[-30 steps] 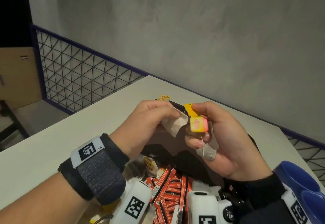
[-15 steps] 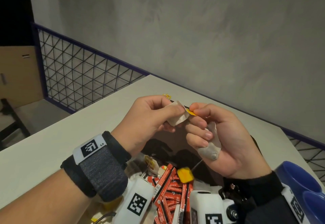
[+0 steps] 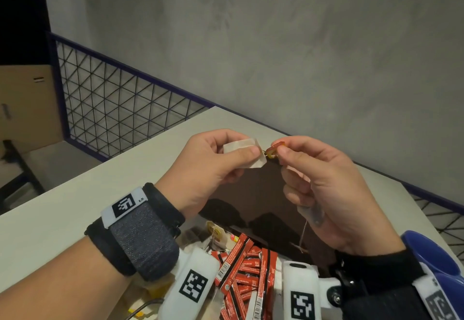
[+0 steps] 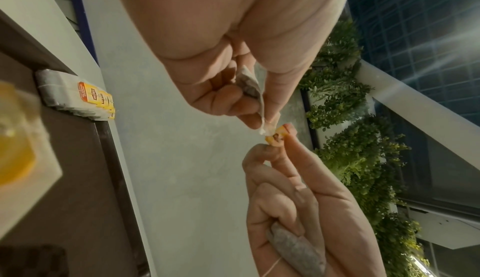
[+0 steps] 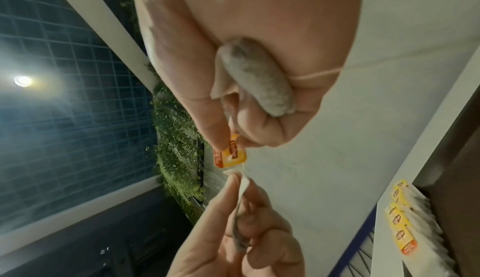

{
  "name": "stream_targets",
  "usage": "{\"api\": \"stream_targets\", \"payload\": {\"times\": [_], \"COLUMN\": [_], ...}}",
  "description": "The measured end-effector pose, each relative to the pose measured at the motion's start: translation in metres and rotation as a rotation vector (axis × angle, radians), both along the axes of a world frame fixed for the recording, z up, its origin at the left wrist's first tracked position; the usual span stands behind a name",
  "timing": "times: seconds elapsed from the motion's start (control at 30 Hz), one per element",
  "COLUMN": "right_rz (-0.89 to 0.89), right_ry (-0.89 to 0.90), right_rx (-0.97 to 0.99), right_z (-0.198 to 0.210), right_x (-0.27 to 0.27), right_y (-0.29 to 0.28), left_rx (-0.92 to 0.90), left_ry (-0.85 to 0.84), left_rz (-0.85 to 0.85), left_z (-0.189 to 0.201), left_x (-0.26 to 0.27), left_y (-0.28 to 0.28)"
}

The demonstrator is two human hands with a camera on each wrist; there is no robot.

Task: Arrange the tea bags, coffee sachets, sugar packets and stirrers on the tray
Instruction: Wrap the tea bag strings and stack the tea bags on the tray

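Observation:
My left hand (image 3: 247, 144) pinches a white tea bag (image 3: 244, 152) by its top corner above the dark brown tray (image 3: 256, 194). Right beside it, my right hand (image 3: 280, 147) pinches that bag's yellow-orange tag (image 3: 272, 151) between thumb and forefinger. Its lower fingers curl round a second tea bag (image 3: 312, 215), whose string (image 3: 302, 237) hangs down. In the wrist views a row of tea bags (image 4: 78, 96) (image 5: 410, 224) stands at the tray's far corner. Red coffee sachets (image 3: 241, 277) lie heaped near me.
The tray sits on a pale table (image 3: 75, 194) with a dark mesh railing (image 3: 113, 109) along its far sides. A blue object (image 3: 431, 264) is at my right wrist. Loose tea bags with yellow tags (image 3: 216, 232) lie beside the sachets.
Both hands have risen a little. The right thumb and forefinger now pinch the tag beside the left hand's tea bag. The yellow tag that dangled below half a second ago is out of sight.

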State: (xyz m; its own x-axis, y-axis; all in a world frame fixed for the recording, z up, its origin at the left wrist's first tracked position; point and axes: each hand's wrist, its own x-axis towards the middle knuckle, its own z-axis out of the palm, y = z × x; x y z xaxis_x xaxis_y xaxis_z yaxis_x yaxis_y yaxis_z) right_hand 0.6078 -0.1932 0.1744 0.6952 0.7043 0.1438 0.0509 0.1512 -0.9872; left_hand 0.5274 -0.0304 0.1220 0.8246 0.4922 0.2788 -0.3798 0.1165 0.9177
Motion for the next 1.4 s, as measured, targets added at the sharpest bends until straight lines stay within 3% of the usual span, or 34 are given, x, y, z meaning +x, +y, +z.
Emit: {"api": "stream_targets", "payload": {"times": [0.13,0.37,0.5,0.73,1.03,1.17,1.4], "right_rz": [0.026,0.054,-0.039,-0.191,-0.139,-0.174,-0.219], "right_ry": [-0.149,-0.669,-0.736,-0.688,-0.377,-0.38,-0.421], "right_rx": [-0.019,-0.13,-0.213,-0.184,-0.12,-0.075,-0.012], "right_z": [-0.0022,-0.003,-0.004,-0.005,-0.0055,-0.0018,-0.0026], "right_x": [0.0007,0.0019,0.0,0.0053,0.0032,0.0045,0.0097], "right_y": [-0.0012,-0.0029,-0.002,-0.0005,0.0019,-0.0016,-0.001], "left_rx": [0.04,0.174,0.202,0.06,0.165,0.151,0.29], "left_ry": [0.013,0.04,0.061,0.034,-0.018,-0.047,-0.067], "left_rz": [0.027,0.049,0.064,-0.069,-0.064,-0.046,0.024], "left_z": [-0.0003,-0.0006,0.0005,0.0018,-0.0014,0.0003,-0.0011], "left_x": [-0.0006,-0.0016,-0.0014,-0.0018,-0.0024,-0.003,-0.0021], "left_y": [-0.0003,-0.0034,-0.0031,-0.0011,-0.0007,-0.0009,-0.0029]}}
